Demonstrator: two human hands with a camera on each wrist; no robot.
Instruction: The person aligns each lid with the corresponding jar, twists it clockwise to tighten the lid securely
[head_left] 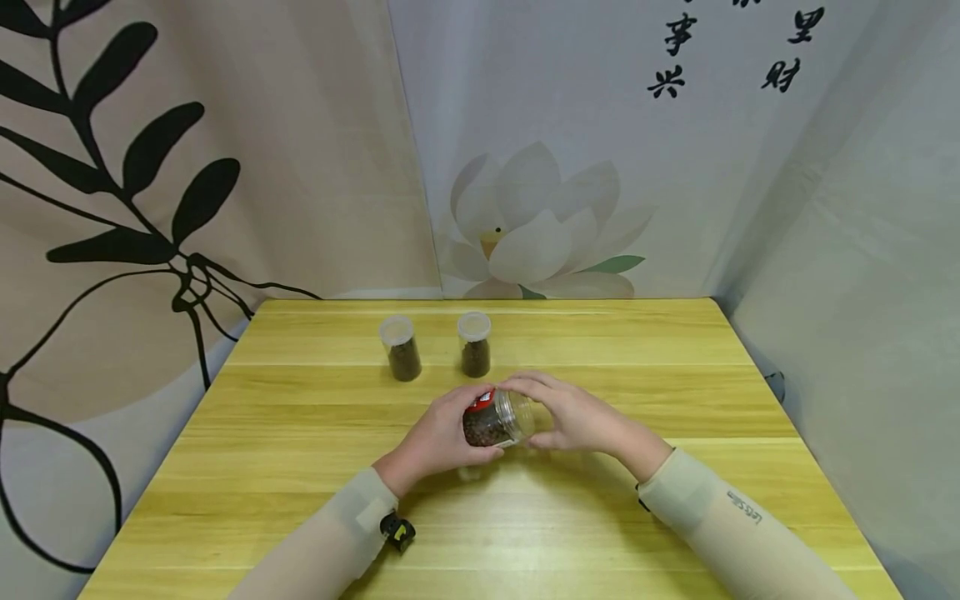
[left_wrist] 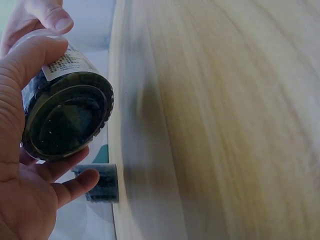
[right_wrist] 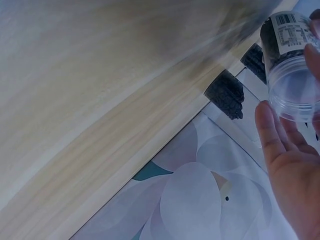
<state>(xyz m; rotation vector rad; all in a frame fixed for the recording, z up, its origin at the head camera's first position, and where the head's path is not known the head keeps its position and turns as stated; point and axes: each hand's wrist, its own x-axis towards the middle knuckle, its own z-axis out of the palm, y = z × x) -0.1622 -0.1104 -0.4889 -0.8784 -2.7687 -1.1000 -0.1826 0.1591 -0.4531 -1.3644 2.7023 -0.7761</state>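
Note:
A clear jar (head_left: 486, 427) of small dark grains is held tilted on its side above the table, its clear ringed end facing right. My left hand (head_left: 442, 435) grips its body, thumb in front and fingers behind. In the left wrist view the dark round base (left_wrist: 70, 120) of the jar faces the camera, beside a white printed label (left_wrist: 72, 63). My right hand (head_left: 577, 417) holds the clear end (right_wrist: 291, 90) between thumb and fingers. Part of a red label (head_left: 482, 401) shows near the left fingertips.
Two smaller clear jars with dark contents and pale tops, a left jar (head_left: 402, 350) and a right jar (head_left: 475, 346), stand upright behind the hands on the wooden table (head_left: 300, 467). A printed curtain (head_left: 570, 125) hangs along the table's far edge.

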